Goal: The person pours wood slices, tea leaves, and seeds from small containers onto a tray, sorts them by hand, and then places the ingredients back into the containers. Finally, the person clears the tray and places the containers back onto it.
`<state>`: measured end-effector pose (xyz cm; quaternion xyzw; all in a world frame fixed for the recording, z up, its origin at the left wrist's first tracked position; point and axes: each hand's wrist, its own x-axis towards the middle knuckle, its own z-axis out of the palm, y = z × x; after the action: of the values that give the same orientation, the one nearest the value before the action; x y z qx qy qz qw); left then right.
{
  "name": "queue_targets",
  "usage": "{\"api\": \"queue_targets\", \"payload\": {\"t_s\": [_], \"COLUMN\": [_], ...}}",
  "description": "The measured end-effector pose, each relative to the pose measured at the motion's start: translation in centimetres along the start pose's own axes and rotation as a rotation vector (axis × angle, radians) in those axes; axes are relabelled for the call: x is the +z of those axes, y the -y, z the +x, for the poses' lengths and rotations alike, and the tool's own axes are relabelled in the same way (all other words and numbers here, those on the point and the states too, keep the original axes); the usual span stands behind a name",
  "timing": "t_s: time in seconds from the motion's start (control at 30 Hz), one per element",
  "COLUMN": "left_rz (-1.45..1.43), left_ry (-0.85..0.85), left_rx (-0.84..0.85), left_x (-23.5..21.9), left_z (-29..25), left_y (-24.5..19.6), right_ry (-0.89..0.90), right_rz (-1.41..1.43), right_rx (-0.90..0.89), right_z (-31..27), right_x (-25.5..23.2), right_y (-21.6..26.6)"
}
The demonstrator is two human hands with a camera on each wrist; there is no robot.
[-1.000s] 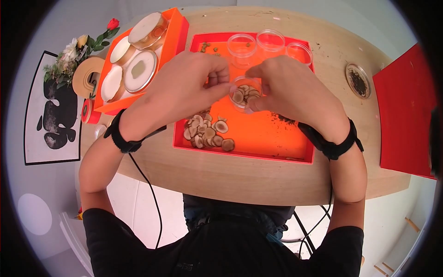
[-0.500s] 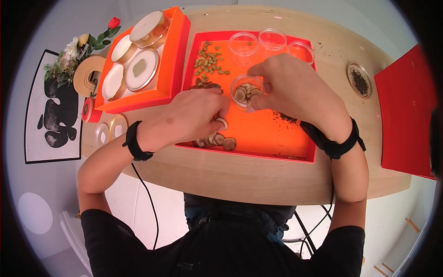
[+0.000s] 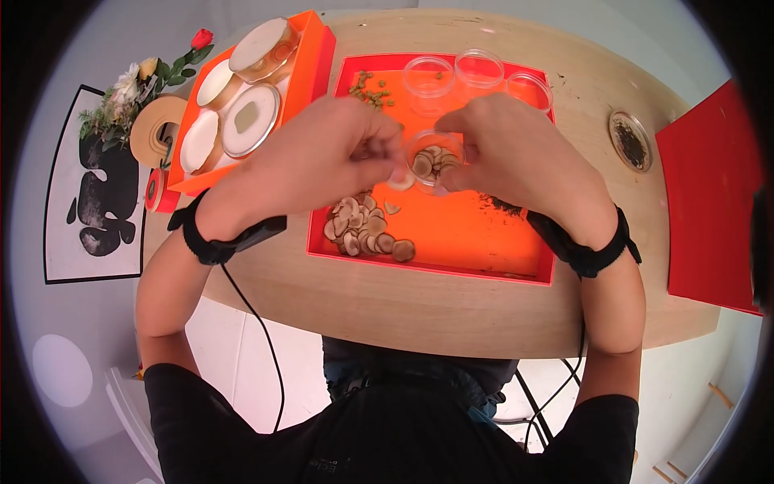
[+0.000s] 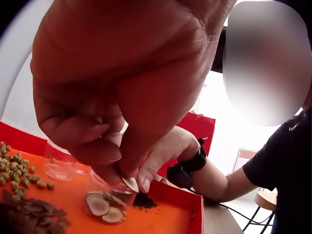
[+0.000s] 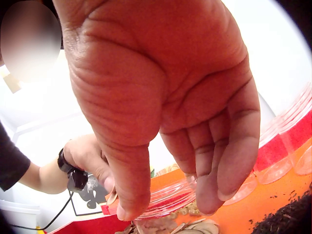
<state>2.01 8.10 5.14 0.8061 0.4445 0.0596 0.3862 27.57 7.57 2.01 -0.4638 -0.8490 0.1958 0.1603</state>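
My left hand (image 3: 334, 149) pinches a thin pale round slice (image 4: 130, 183) between thumb and fingertips, right at the rim of a clear plastic jar (image 3: 425, 186). Brown-edged slices (image 4: 98, 206) of the same sort lie inside that jar. With thumb and fingers on opposite sides of the rim, my right hand (image 3: 516, 157) holds the jar upright in the red-walled orange tray (image 3: 476, 242). A pile of loose slices (image 3: 355, 226) is below my left hand in the head view.
Three other clear jars (image 3: 479, 71) stand at the tray's back. Greenish round buds (image 4: 19, 170), brown flakes (image 4: 36, 214) and dark shreds (image 4: 145, 201) lie in the tray. An orange box (image 3: 318, 68) of lidded containers is left; a dish (image 3: 630, 141) and red panel (image 3: 713, 194) are right.
My left hand went from beside the jar down to the slice pile, then came back up to the jar with a slice. My right hand has stayed at the jar.
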Motion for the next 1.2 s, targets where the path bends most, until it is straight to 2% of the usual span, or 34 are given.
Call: {"api": "queue_targets", "payload": {"t_s": [0.03, 0.1, 0.23, 0.3, 0.33, 0.4, 0.43, 0.53, 0.6, 0.9, 1.2], "left_rz": [-0.001, 0.142, 0.081, 0.221, 0.221, 0.241, 0.244, 0.346, 0.401, 0.486, 0.446], "left_ry": [-0.005, -0.135, -0.186, -0.222, -0.214, -0.136, -0.132, -0.087, -0.020, 0.043, 0.023], "left_rx": [-0.003, 0.073, 0.104, 0.062, 0.065, -0.083, -0.084, -0.044, 0.089, 0.095, 0.114], "left_x": [-0.1, -0.2, 0.5, 0.4, 0.6, 1.3, 1.7, 3.2, 4.0, 4.7, 4.6], "left_z": [0.5, 1.5, 2.2, 1.8, 1.5, 0.4, 0.1, -0.5, -0.4, -0.2, -0.4], "left_y": [-0.9, -2.0, -1.6, -1.3, -1.0, -0.3, 0.2, 2.1, 3.1, 3.3, 3.4], "right_ry": [0.052, 0.060, 0.132, 0.085, 0.041, 0.025, 0.008, 0.007, 0.025, 0.017, 0.051], "right_rz": [0.007, -0.016, -0.046, -0.037, -0.029, -0.032, -0.040, -0.061, -0.061, -0.052, -0.073], "right_rx": [0.063, 0.058, 0.066, 0.037, 0.001, -0.004, -0.016, -0.018, 0.001, -0.003, 0.014], "right_z": [0.1, 0.3, 0.5, 0.3, 0.1, 0.0, 0.0, 0.0, 0.1, 0.1, 0.2], "right_x": [-0.2, 0.0, -0.5, -0.3, -0.1, 0.1, 0.3, 0.3, 0.1, 0.2, 0.0], "right_y": [0.2, -0.1, 0.2, -0.1, -0.3, -0.5, -0.6, -0.5, -0.2, -0.4, -0.1]}}
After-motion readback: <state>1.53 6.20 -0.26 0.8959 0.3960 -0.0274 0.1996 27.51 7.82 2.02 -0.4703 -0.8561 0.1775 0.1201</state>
